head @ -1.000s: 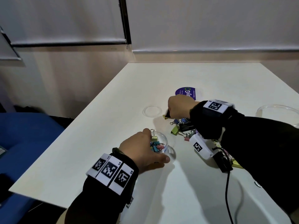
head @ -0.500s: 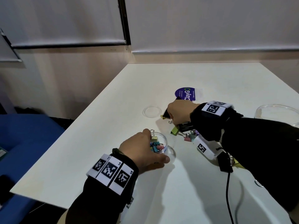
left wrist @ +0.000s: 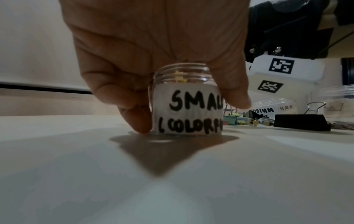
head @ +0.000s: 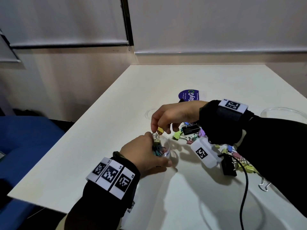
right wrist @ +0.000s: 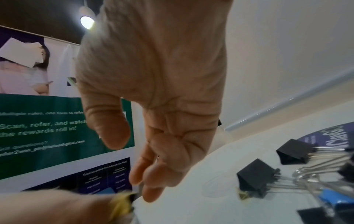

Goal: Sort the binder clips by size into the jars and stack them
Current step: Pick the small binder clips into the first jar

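A small clear jar (head: 164,147) labelled "SMALL (COLORFUL" (left wrist: 188,109) stands on the white table (head: 103,160) with several coloured small clips inside. My left hand (head: 154,150) grips it from the left side, thumb (left wrist: 236,97) and fingers (left wrist: 138,118) curled round its wall. My right hand (head: 158,130) hovers just above the jar's mouth and pinches a small yellow binder clip (head: 160,130), which shows blurred (right wrist: 122,203) in the right wrist view. A pile of mixed clips (head: 187,135) lies right of the jar, partly hidden under my right arm.
Large black clips (right wrist: 256,180) and a blue clip (right wrist: 335,200) lie in the pile. A clear lid (head: 149,113) rests behind the jar, a purple sticker (head: 189,95) farther back. A big clear container (head: 282,113) sits at the right edge. A black cable (head: 245,188) trails across the near table.
My right hand left the clip pile and moved left and nearer, now over the jar with a yellow clip pinched. The left hand kept its grip on the jar.
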The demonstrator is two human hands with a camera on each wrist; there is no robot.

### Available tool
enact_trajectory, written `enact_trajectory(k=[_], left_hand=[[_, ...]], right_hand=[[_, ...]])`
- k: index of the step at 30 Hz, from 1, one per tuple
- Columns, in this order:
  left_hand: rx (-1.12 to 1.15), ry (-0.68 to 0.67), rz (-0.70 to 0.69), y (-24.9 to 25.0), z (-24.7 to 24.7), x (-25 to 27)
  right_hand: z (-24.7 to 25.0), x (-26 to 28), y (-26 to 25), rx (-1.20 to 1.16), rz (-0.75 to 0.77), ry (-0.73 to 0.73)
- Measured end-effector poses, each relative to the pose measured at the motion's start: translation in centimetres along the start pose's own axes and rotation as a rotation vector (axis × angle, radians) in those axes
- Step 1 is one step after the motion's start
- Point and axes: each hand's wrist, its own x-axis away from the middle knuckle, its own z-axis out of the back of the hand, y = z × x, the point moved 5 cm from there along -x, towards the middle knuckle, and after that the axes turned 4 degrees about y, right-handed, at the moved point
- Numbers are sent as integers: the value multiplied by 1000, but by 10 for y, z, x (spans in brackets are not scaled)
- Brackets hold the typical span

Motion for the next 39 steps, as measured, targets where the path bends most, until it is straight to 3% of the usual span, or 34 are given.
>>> enact_trajectory(k=[4, 6, 8, 15, 23, 35, 39], left_hand=[[5, -11, 3, 1, 1, 1], [3, -6, 6, 0, 1, 2], [0, 1, 5, 0, 1, 3], [11, -7, 9, 1, 0, 2], [0, -17, -4, 1, 0, 2], [-21, -14, -1, 3, 1, 2], [-8, -13, -4, 4, 2, 4]], right_hand=[[34, -2, 18, -5, 8, 260], [51, -7, 27, 200, 6, 439], [57, -13, 36, 426, -6, 514], [39, -34, 31, 651, 92, 486], [28, -53, 29, 894, 56, 421], [21, -41, 24, 962, 65, 380], [25, -44, 30, 872, 94, 449]])
